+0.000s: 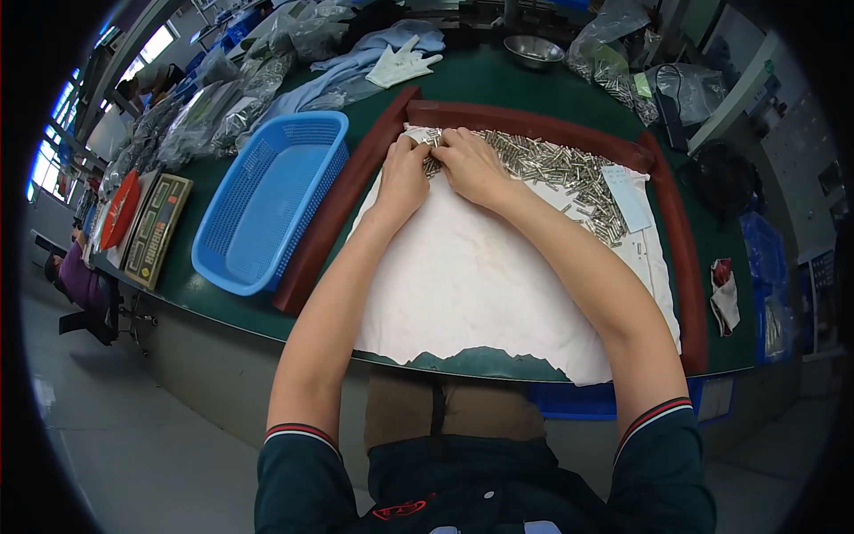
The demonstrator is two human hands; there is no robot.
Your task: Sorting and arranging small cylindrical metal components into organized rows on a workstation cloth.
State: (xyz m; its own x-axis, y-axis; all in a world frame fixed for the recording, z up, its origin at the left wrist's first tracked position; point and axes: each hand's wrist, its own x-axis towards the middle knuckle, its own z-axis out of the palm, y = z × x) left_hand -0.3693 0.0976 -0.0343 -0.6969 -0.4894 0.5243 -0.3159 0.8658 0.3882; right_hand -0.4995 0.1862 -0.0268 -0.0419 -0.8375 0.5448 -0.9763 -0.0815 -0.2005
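Both of my hands are close together at the far left part of a white cloth (471, 276), over a spread of small shiny metal cylinders (569, 169). My left hand (407, 173) has its fingers bent inward and closed at the edge of the pile. My right hand (471, 163) lies just beside it, its fingers also curled, the tips almost meeting the left ones. Some metal pieces show between the two hands. Whatever the fingertips pinch is hidden. A pale blue paper slip (627, 198) lies on the right side of the pile.
Dark red bars (525, 120) frame the cloth on the green table (471, 67). To the left stand a blue plastic basket (271, 200) and a digital scale (158, 230). Farther back are a white glove (403, 64), a metal bowl (534, 51) and plastic bags (614, 53).
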